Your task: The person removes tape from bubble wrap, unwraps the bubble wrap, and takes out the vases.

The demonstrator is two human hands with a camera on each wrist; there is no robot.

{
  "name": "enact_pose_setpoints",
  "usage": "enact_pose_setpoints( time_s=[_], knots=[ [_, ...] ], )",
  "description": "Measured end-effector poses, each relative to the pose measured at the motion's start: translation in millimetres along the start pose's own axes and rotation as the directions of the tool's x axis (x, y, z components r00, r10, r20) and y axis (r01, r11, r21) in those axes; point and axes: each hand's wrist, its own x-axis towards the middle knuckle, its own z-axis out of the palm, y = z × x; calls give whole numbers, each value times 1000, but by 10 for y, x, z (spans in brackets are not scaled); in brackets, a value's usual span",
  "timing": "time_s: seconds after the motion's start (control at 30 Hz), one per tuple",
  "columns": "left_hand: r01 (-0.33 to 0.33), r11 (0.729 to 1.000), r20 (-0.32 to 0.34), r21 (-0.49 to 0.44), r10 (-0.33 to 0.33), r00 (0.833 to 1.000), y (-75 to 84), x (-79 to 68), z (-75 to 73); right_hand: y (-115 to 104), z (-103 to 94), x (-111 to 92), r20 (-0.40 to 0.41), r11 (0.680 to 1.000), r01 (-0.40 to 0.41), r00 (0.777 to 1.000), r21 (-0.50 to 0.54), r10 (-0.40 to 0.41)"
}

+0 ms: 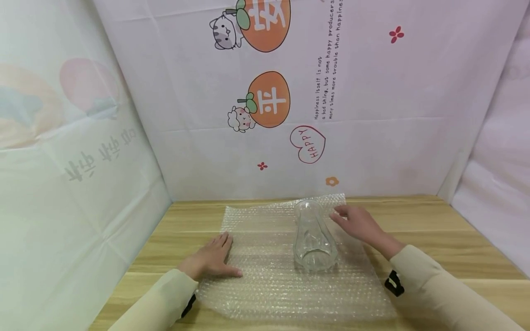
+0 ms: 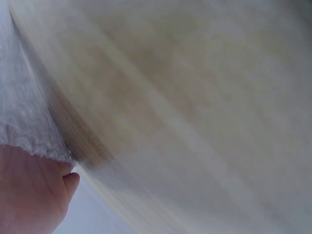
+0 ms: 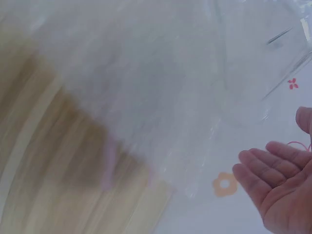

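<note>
A clear glass vase (image 1: 315, 239) is on a sheet of bubble wrap (image 1: 265, 294), its wider end at the bottom in the head view and a narrower part above it. My left hand (image 1: 213, 258) rests on the left edge of the wrap, fingers spread and thumb pointing right. The left wrist view shows that hand (image 2: 31, 192) right at the edge of the wrap (image 2: 27, 112). To the right of the vase, my right hand (image 1: 357, 224) is over the wrap's right edge. Its fingers (image 3: 268, 168) extend loosely with nothing in them, beside the glass.
The bubble wrap lies on a wood-grain table (image 1: 418, 220). A printed white cloth (image 1: 372, 115) hangs behind the table, with more white cloth (image 1: 54, 207) down the left side and on the right. A black strap (image 1: 394, 283) shows under the right sleeve.
</note>
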Motion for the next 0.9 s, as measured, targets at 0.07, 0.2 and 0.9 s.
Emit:
enact_pose_setpoints(
  time_s=[0.07,0.2,0.9],
  knots=[
    [0,1000,3,5,0,1000,-2,5,-4,-49,-7,23,1,998,-34,999,48,34],
    [4,1000,3,8,-4,1000,-4,24,-4,-140,-21,56,21,992,-100,995,83,99],
    [19,1000,10,20,-19,1000,17,25,5,-270,66,206,327,811,-464,875,357,357]
  ],
)
